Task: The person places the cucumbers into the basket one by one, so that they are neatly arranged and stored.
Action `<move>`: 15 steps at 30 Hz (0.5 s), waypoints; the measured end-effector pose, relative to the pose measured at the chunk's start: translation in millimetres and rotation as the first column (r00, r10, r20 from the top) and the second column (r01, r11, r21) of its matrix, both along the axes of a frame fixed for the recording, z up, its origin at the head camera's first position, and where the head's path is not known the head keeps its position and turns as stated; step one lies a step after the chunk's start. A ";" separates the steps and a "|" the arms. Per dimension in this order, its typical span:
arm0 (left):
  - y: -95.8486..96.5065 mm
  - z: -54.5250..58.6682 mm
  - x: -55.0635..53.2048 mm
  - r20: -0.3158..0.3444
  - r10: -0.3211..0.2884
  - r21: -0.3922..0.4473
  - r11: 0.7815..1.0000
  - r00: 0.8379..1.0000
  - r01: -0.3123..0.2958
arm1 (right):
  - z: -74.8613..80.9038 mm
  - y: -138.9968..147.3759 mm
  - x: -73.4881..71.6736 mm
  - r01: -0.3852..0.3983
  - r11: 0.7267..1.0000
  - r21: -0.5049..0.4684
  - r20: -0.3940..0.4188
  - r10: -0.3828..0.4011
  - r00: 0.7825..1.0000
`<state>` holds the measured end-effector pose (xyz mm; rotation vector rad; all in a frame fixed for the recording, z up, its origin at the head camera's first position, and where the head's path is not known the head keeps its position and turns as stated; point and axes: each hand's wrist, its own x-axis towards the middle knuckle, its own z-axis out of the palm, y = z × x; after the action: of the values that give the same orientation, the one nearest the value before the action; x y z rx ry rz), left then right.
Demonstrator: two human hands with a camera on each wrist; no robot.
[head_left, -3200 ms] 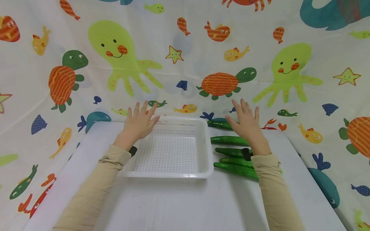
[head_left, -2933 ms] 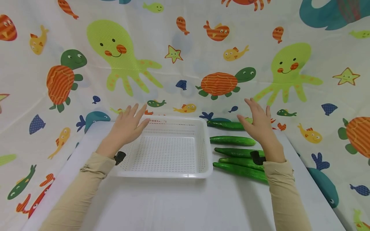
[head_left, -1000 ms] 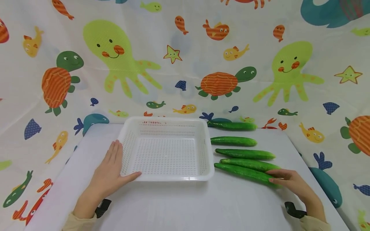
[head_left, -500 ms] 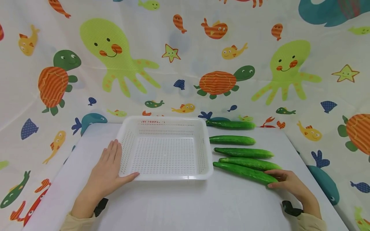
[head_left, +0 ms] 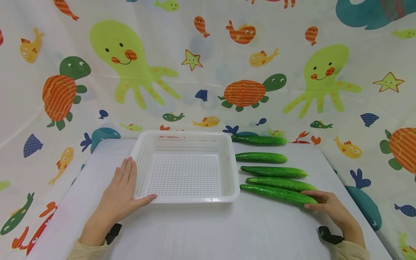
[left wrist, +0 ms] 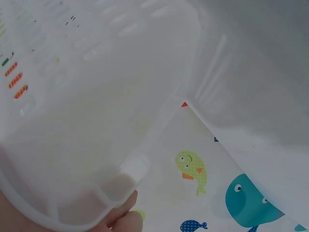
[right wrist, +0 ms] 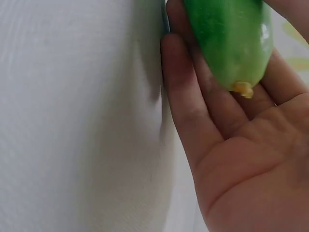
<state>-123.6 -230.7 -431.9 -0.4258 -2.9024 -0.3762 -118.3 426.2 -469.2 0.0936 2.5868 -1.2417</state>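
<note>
A white perforated plastic basket point(head_left: 186, 199) stands on the table. My left hand point(head_left: 115, 195) lies along its left side with straight fingers, and the thumb reaches onto the front rim. In the left wrist view, fingertips point(left wrist: 128, 222) show beside the basket's edge point(left wrist: 72, 227). My right hand point(head_left: 329, 209) holds the right end of the nearest cucumber point(head_left: 276, 193), between thumb and fingers. Seen from the right wrist, the cucumber's pale tip point(right wrist: 236, 63) lies over the fingers, above the bare palm point(right wrist: 256, 164).
Several more cucumbers lie in a column right of the basket, the closest one point(head_left: 281, 183) almost against the held one and the farthest point(head_left: 260, 140) at the back edge. A sea-animal curtain point(head_left: 201, 65) hangs behind the white table point(head_left: 208, 234).
Both hands have come down from the raised pose, the left to the basket's side, the right to the nearest cucumber. Since half a second ago, that cucumber's right end has shifted slightly right.
</note>
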 end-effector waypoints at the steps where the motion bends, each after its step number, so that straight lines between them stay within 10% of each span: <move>1: -0.3 -0.2 -0.1 0.000 0.000 0.000 1.000 1.000 0.000 | 0.0 0.0 0.2 0.010 1.000 0.000 -0.003 -0.010 1.000; 15: 0.8 0.0 0.4 -0.013 -0.006 0.009 1.000 1.000 0.006 | -4.1 3.8 5.1 0.104 0.949 -0.299 -0.079 -0.133 0.988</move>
<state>-123.2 -230.0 -431.9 -0.4343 -2.8862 -0.3858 -113.1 430.1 -473.3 0.1333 2.4732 -1.7007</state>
